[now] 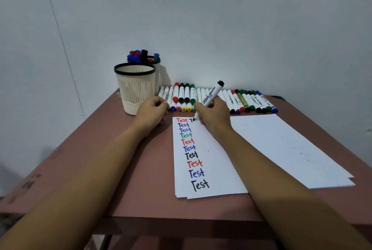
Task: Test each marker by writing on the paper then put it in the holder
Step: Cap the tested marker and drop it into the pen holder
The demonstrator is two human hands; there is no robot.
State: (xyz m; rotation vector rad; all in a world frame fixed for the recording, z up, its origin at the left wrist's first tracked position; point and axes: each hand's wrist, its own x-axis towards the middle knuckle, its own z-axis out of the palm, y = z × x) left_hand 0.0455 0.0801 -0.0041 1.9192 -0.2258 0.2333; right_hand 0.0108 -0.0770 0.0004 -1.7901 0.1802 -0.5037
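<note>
The right hand (214, 115), clamped low on the light, stiff black marker (211, 96), writes atop the paper (221, 169); left hand (153, 112) curled shut beside it.

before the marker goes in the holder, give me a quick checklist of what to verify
1. Word finished: not ok. The right hand holds the marker tip down on the paper, only a black "T" begun beside the red "Test".
2. Ink shows: ok, the stroke is dark.
3. Cap ready: cannot tell. The left hand is closed on something small and dark.
4. Room in a holder: ok, the front holder looks empty; the back holder already has markers.
5. Path clear: ok, nothing between paper and holders.
</note>
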